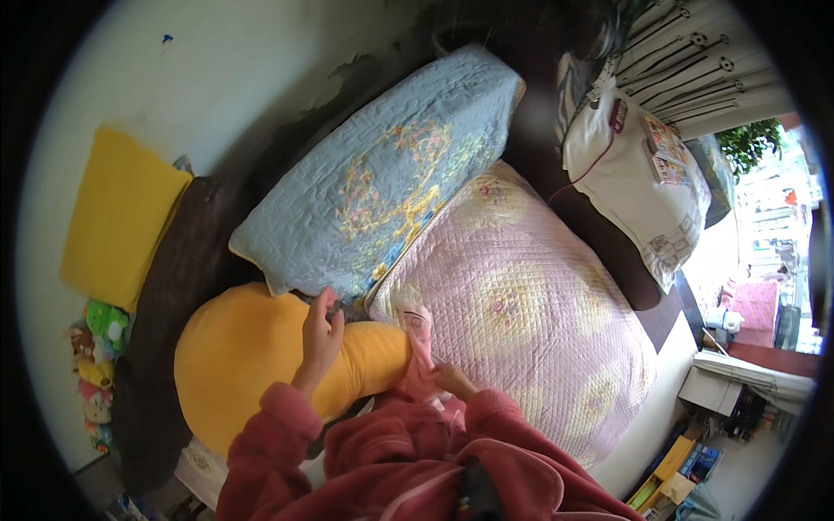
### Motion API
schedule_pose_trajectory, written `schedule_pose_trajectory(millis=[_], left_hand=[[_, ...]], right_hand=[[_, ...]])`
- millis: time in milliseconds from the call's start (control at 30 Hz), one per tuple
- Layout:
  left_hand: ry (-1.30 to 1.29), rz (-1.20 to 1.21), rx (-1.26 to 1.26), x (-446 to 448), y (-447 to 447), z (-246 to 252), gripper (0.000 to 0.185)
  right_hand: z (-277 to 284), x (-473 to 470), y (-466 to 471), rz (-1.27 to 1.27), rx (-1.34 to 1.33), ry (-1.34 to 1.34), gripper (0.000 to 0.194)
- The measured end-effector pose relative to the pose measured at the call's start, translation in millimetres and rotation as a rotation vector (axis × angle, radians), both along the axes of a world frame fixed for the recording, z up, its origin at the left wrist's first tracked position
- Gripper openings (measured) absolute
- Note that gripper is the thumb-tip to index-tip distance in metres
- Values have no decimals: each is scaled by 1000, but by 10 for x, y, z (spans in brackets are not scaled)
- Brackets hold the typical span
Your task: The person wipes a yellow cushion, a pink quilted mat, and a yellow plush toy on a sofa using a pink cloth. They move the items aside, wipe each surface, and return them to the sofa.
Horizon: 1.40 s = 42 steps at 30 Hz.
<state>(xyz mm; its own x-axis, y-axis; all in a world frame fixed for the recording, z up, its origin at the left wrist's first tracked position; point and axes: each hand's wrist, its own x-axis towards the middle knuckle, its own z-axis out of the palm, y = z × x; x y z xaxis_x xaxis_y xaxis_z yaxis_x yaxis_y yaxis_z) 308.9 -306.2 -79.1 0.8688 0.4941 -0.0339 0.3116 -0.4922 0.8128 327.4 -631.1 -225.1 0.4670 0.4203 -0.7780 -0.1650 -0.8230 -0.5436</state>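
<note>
A large orange plush cushion (228, 352) with a narrow end lies in front of me on a sofa. My left hand (322, 338) is raised over that narrow part, fingers apart, with nothing in it. My right hand (453, 380) grips a pink cloth (420, 365) with a small printed patch, at the tip of the cushion's narrow end. Whether the cloth is joined to the cushion I cannot tell. Beyond my hands lie a blue quilted cover (391, 163) with flower embroidery and a pink quilted cover (508, 306) with flower patterns.
A yellow cushion (124, 218) leans by the wall at left, above several plush toys (101, 371). Dark sofa arms (156, 312) curve along the left. At right, a white cloth (625, 169) carries books (668, 150) and a red corded device (618, 116). A white cabinet (710, 391) stands lower right.
</note>
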Motion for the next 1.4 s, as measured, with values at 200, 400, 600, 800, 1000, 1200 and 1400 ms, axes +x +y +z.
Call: schedule_pose_trajectory(millis=[200, 400, 600, 800, 1000, 1200, 1400], left_hand=[[-229, -286, 456, 1893, 113, -119, 66], [13, -406, 830, 3351, 201, -40, 94], [221, -441, 948, 3715, 481, -107, 95], [116, -393, 987, 3725, 424, -380, 87], [75, -398, 1037, 3801, 374, -465, 84], [119, -390, 1057, 3776, 408, -416, 84], [128, -392, 1027, 3795, 361, -398, 85]], right_hand=[[518, 325, -823, -789, 0, 185, 23], [1091, 1277, -2058, -1607, 411, -109, 20], [3524, 2356, -2396, -1258, 639, -1079, 27], [3174, 3492, -2563, -629, -276, -2234, 27], [-396, 4135, -1144, -504, -100, -1106, 41], [-1475, 1486, 553, 148, 124, -250, 33], [-824, 802, 151, 304, 206, 42, 30]])
